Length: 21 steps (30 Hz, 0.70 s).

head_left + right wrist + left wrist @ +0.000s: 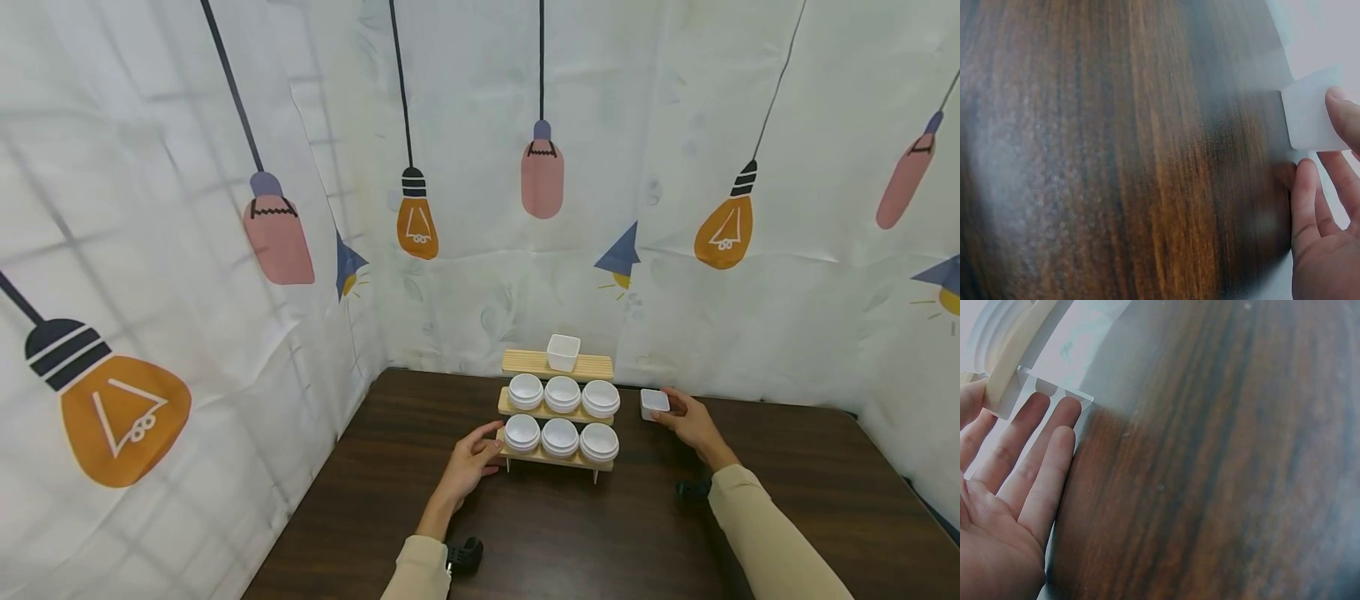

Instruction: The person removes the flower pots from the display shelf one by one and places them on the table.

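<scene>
A three-tier display stand with pale wooden shelves and clear supports stands near the back of the table. Round white bowls fill its lower two shelves, such as a front one; one square white bowl sits on top. My left hand holds the left end of the lowest shelf between thumb and index finger; in the left wrist view the other fingers stretch out below the slat. To the right of the stand, my right hand pinches another square white bowl, close to the tabletop.
The dark wood-grain table reaches to white curtains printed with lamps at the back and left. A dark band sits on each wrist, with the left one near the table surface.
</scene>
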Available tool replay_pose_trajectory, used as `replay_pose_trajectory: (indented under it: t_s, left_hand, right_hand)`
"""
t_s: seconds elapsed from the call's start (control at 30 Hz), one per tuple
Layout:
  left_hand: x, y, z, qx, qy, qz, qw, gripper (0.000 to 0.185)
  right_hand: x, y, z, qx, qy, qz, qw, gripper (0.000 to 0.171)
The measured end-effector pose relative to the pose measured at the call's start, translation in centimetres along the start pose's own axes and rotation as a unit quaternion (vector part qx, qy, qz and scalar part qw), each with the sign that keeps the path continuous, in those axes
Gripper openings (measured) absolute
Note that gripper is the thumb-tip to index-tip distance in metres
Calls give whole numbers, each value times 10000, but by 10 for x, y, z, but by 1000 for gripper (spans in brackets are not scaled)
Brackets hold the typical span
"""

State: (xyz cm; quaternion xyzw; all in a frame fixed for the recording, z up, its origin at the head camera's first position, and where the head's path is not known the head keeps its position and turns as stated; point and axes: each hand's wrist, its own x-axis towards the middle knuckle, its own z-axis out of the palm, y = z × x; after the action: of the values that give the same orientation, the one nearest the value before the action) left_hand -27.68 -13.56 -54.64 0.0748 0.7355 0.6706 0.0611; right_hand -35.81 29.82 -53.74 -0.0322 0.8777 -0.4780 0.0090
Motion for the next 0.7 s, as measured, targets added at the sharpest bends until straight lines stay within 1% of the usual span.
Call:
replay_pose_trajectory:
  t_s: [0.33,0.5,0.7]
  left_hand:
    - [-1,1,0,29,9,-11,10000,47]
    - [0,1,0,-61,-15,-34,10000,47]
    - [0,0,0,-54,-10,-40,10000,47]
  right_hand:
    - [3,2,1,80,85,-19,9999,67]
    - [3,2,1,92,76,-85,9999,67]
    - [2,0,0,49,28,-86,9999,67]
